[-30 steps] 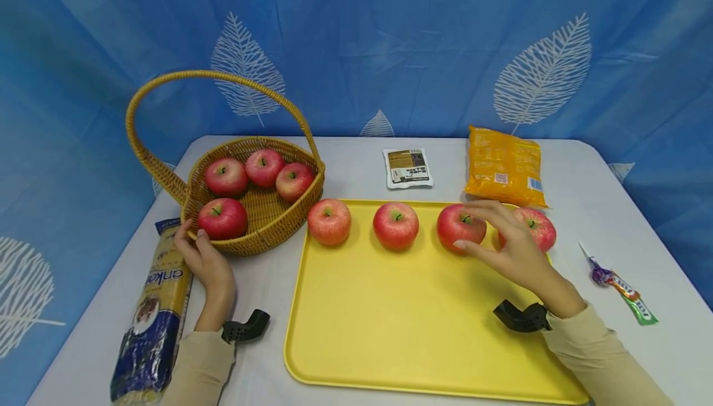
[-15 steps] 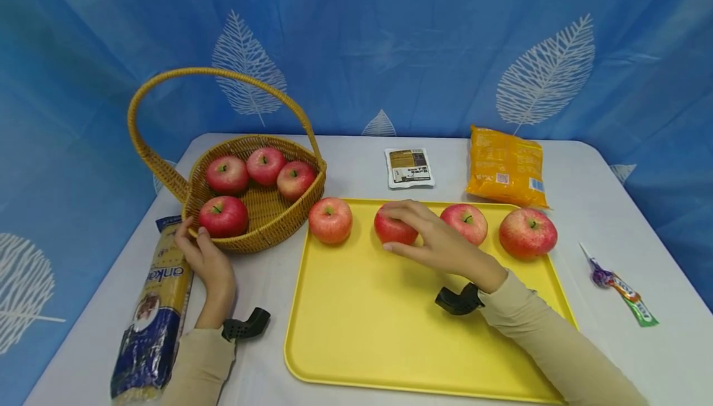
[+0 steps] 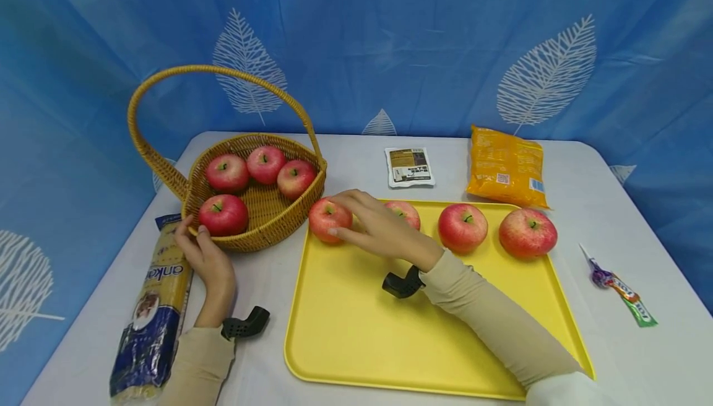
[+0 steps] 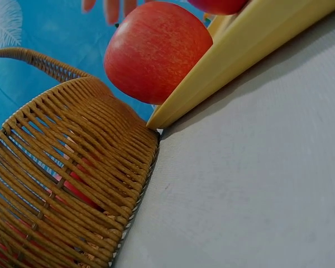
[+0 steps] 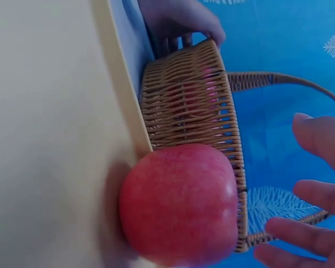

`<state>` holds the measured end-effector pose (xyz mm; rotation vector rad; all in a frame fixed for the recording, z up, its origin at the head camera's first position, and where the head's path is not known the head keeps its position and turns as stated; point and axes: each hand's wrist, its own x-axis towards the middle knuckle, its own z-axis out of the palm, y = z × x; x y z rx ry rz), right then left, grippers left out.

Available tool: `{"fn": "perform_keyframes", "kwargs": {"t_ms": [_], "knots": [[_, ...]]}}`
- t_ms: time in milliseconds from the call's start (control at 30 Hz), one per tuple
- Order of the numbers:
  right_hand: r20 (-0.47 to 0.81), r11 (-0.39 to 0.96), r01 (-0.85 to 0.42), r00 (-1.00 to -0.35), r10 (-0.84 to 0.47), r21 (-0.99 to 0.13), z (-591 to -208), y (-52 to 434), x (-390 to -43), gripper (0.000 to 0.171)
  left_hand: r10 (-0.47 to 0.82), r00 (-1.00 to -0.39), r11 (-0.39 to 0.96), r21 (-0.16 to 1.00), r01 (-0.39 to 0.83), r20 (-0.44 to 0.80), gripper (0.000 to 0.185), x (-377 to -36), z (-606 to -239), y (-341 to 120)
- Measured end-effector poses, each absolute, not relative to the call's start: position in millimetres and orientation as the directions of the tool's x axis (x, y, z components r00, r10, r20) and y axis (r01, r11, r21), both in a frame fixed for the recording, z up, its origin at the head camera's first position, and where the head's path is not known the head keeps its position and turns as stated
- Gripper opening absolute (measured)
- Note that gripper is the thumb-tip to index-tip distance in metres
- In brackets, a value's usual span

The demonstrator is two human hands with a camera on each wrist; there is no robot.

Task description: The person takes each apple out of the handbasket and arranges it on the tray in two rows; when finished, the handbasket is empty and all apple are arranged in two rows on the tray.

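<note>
Apple [image 3: 321, 221] under right hand [image 3: 384, 226], basket [image 3: 278, 228] in left hand [image 3: 210, 265]

Right hand: fingers spread, not gripping; right wrist view shows gap to apple. Apple sits at far left corner of yellow tray [image 3: 390, 332], just beside basket. Left hand pinches basket rim, near left side. Three other apples [image 3: 462, 229] in row rightward; four red apples [image 3: 224, 215] inside basket. Long bag [image 3: 150, 319] beside left arm.

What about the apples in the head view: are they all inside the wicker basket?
No, four apples sit along the far edge of the yellow tray.
</note>
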<state>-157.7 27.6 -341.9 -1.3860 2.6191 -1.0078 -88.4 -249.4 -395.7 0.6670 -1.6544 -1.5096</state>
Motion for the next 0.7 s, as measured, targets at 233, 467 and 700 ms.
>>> {"fn": "perform_keyframes", "kwargs": {"t_ms": [233,467,700], "knots": [[0.293,0.431,-0.755,-0.612,-0.735,-0.495,-341.7,-0.9,-170.7,0.051,-0.802,-0.566,0.165,0.981,0.1,0.192,0.035,-88.3,-396.3,-250.2],[0.32,0.537,-0.739,-0.666,-0.674,-0.407,-333.8,-30.5,-183.9,0.051,-0.8,-0.556,0.192,0.975,0.115,0.223,0.034,-87.9,-396.3,-249.1],[0.254,0.551,-0.684,-0.709,-0.658,-0.479,-329.0,-50.3,-196.5,0.052,-0.811,-0.548,0.179,0.979,0.102,0.206,0.032,-86.5,-395.6,-248.3]]}}
